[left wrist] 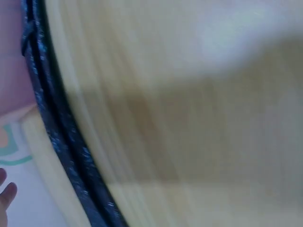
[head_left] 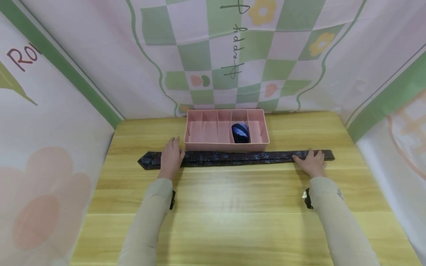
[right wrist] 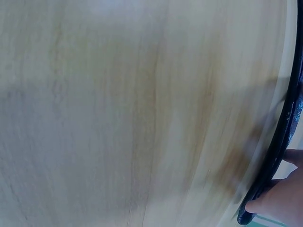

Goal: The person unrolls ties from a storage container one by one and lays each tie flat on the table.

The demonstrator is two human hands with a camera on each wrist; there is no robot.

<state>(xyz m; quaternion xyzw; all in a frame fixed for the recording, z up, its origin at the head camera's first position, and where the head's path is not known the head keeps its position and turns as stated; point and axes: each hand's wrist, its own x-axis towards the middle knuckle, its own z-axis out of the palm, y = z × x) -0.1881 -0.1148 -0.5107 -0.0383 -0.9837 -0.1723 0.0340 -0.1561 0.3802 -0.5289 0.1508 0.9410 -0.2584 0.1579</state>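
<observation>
A dark necktie (head_left: 229, 156) with small blue flowers lies folded lengthwise across the table, its pointed wide end at the left. My left hand (head_left: 171, 157) is over the tie near that point, fingers extended away from me; only a few of its fingertips show at the edge of the left wrist view. Toward the narrow end, my right hand (head_left: 312, 163) rests on the tie with fingers spread. The right wrist view shows that hand's fingers (right wrist: 272, 203) touching the dark strip (right wrist: 279, 137). Just behind the tie stands a pink divided box (head_left: 226, 147).
A rolled blue striped tie (head_left: 240, 133) sits in the box's second compartment from the right. The wooden table (head_left: 233, 221) meets a patterned cloth (head_left: 226, 55) at its back edge, and cloth hangs at both sides.
</observation>
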